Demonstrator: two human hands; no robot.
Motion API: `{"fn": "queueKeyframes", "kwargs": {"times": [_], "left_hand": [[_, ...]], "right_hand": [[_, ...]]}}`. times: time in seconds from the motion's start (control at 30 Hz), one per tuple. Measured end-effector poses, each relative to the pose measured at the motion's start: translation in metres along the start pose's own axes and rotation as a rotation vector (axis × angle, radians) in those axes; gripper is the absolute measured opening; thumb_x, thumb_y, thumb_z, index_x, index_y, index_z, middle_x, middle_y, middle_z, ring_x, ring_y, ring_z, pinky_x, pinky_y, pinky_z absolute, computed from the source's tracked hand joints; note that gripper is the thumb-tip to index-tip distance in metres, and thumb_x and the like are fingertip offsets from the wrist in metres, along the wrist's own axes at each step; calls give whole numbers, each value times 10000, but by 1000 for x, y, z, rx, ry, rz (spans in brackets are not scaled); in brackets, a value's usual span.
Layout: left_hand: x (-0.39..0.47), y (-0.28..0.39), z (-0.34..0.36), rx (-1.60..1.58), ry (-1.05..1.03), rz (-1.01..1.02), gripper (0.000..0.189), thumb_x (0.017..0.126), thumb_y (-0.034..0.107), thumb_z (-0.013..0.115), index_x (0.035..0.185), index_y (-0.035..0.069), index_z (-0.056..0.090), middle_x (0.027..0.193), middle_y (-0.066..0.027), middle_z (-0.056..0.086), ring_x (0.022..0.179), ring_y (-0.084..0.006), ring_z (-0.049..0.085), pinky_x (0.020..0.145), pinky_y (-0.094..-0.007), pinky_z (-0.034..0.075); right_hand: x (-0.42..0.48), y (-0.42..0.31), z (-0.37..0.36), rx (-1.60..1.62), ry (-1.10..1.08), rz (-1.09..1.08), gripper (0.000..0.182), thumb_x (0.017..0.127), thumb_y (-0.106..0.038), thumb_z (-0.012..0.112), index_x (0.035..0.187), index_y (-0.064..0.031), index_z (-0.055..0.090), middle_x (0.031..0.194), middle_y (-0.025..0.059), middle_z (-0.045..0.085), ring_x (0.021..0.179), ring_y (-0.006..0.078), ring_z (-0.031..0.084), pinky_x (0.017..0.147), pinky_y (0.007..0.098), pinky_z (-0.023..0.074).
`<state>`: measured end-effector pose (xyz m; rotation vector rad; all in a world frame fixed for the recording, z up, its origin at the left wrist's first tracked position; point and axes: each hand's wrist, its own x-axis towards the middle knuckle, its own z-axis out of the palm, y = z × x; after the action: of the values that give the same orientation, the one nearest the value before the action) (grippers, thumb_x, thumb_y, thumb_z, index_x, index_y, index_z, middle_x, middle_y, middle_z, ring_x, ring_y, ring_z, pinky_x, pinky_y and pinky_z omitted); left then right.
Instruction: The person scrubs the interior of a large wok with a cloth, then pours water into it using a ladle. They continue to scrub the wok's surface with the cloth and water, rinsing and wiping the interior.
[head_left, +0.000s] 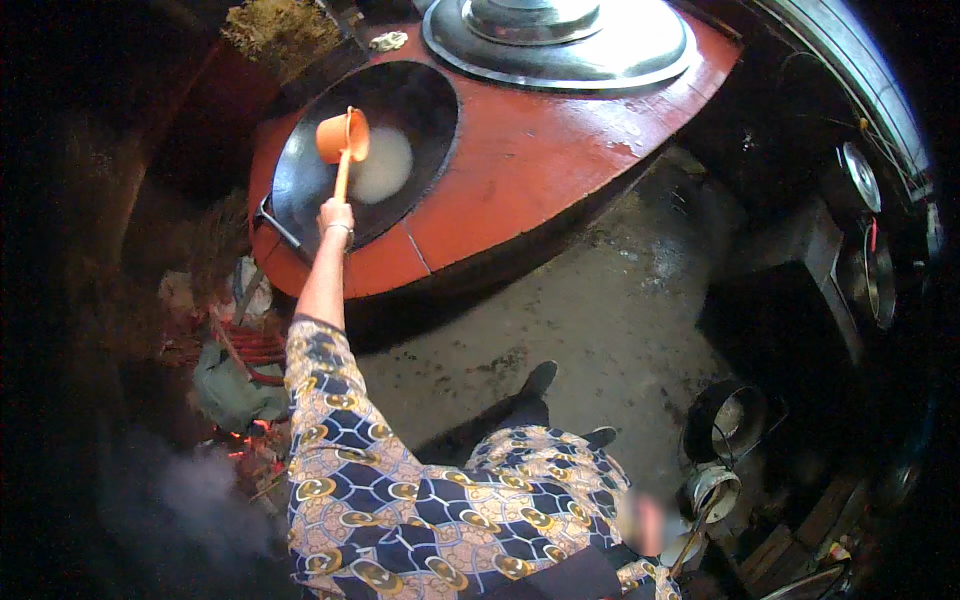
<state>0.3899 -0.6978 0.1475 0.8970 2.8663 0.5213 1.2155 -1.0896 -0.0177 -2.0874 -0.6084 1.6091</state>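
My left hand (335, 216) grips the long handle of an orange plastic dipper (334, 140), my arm stretched far out. The dipper is held over a large dark wok (431, 112) set into a red stove top. It is tipped sideways with its mouth facing right; I cannot see whether anything is in it. Low in the wok shows a round whitish patch (384, 166), cloudy liquid or a reflection. Near my right sleeve, at the lower right, a blurred pinkish patch cannot be told clearly as my right hand.
A wide shiny metal lid (559, 52) covers the back of the red stove top (525, 165). Embers (251, 442) glow at the lower left beside a green cloth (236, 386). A dark bucket (709, 424) and a white bucket (714, 491) stand on the floor at right.
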Motion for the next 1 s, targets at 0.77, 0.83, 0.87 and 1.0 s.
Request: {"fn": "queueKeyframes", "kwargs": {"times": [0.77, 0.83, 0.87, 1.0], "left_hand": [[-88, 16, -21, -1686, -783, -586, 104, 912, 189, 474, 925, 90, 448, 558, 50, 333, 363, -42, 282, 291, -176, 209], [-127, 30, -33, -1638, -787, -477, 114, 916, 206, 471, 948, 98, 455, 558, 54, 322, 365, -43, 277, 288, -176, 209], [-147, 37, -40, -1632, -790, -446, 107, 925, 214, 458, 971, 118, 461, 555, 55, 299, 367, -40, 270, 285, -173, 207], [-220, 67, -69, -1588, -829, -251, 117, 950, 190, 398, 1038, 132, 449, 563, 50, 279, 372, -36, 258, 276, -170, 208]], "right_hand": [[-9, -101, 33, -241, -78, -487, 183, 860, -191, 477, 717, -101, 548, 648, -6, 484, 557, 113, 426, 498, 259, 362], [-2, -96, 29, 55, -99, -348, 180, 866, -184, 469, 721, -105, 542, 646, -17, 473, 552, 97, 415, 493, 247, 358], [1, -92, 26, 104, -95, -331, 179, 869, -180, 465, 724, -107, 540, 645, -22, 468, 549, 89, 410, 491, 240, 355], [11, -70, 15, -20, -80, -497, 136, 838, -176, 500, 754, -90, 565, 695, -3, 508, 596, 101, 455, 521, 255, 386]]}}
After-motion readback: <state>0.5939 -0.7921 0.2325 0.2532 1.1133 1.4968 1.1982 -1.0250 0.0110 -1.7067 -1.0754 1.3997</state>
